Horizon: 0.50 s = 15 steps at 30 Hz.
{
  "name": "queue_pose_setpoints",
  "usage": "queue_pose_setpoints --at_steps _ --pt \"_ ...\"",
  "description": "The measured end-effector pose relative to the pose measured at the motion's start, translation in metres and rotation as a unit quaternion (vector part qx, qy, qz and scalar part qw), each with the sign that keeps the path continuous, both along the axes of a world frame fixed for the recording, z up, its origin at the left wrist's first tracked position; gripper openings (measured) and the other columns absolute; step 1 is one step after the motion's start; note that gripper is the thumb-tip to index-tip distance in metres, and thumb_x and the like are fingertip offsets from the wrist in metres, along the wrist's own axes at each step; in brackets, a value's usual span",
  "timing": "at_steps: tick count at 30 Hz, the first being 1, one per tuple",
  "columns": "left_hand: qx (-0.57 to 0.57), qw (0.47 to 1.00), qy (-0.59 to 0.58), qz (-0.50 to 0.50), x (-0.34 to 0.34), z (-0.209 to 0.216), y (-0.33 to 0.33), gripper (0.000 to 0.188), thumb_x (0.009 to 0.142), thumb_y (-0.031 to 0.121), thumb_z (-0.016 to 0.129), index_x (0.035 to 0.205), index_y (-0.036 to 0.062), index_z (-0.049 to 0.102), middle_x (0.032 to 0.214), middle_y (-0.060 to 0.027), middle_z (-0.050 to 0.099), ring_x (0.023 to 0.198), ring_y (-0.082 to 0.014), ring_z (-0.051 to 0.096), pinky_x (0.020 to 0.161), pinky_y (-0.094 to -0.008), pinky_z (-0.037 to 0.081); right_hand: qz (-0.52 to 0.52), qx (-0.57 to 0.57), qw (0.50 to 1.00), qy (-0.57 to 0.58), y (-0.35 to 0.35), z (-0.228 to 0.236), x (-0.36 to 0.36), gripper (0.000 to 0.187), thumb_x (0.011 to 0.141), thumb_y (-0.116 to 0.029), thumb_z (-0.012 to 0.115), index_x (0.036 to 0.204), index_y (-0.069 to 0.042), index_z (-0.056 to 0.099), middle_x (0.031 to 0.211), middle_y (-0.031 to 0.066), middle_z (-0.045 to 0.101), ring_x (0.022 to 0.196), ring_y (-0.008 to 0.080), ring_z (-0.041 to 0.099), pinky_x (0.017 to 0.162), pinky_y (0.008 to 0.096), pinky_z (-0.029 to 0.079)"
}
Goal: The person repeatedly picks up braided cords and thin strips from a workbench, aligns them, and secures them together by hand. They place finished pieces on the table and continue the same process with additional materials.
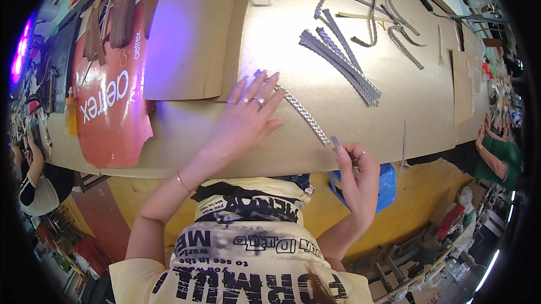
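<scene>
A silver braided strap [307, 117] lies slantwise on the table near its front edge. My left hand [248, 113] rests on the upper end of it, palm down with the fingers spread, and hides part of that end. Just past the strap's lower end, my right hand [359, 171] pinches a short, flat grey strip [336, 142] between thumb and fingers. The strip's tip points toward the strap, close to it; whether they touch I cannot tell. The rest of the strip is hidden in the hand.
A bundle of grey braided straps [344, 70] lies ahead on the table [417, 118], with several loose ones behind. To the left are a brown cardboard sheet [186, 39], a red sheet [112, 118] and brown strips [125, 13]. A blue stool [386, 188] stands below the edge.
</scene>
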State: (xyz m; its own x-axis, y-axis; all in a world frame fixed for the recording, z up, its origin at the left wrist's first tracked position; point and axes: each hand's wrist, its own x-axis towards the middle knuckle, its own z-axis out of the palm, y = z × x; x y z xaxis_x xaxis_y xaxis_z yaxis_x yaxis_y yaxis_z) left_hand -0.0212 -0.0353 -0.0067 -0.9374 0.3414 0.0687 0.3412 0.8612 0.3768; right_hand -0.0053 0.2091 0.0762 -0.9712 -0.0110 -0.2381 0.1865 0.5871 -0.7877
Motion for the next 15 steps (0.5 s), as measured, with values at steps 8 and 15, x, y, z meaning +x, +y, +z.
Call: queue_pose_setpoints --at_steps 8,15 --pt "0.02 0.998 -0.051 -0.011 0.032 0.004 0.026 0.07 0.086 0.042 0.069 0.145 0.0112 0.048 0.159 -0.0129 0.033 0.147 -0.0325 0.029 0.118 -0.0495 0.025 0.033 0.016 0.999 -0.035 -0.035 -0.002 -0.007 0.018 0.096 -0.013 0.067 0.091 0.004 0.065 0.072 0.0068 0.055 0.057 0.0108 0.044 0.052 0.0285 0.036" --pt "0.047 0.996 0.022 0.074 0.052 -0.004 0.019 0.064 0.085 0.039 0.072 0.14 0.0119 0.054 0.159 -0.0163 0.033 0.146 -0.0326 0.031 0.118 -0.051 0.024 0.026 -0.029 0.998 -0.047 -0.058 -0.023 -0.015 0.018 0.097 -0.014 0.065 0.093 0.004 0.065 0.071 0.0066 0.057 0.058 0.0107 0.045 0.053 0.0276 0.038"
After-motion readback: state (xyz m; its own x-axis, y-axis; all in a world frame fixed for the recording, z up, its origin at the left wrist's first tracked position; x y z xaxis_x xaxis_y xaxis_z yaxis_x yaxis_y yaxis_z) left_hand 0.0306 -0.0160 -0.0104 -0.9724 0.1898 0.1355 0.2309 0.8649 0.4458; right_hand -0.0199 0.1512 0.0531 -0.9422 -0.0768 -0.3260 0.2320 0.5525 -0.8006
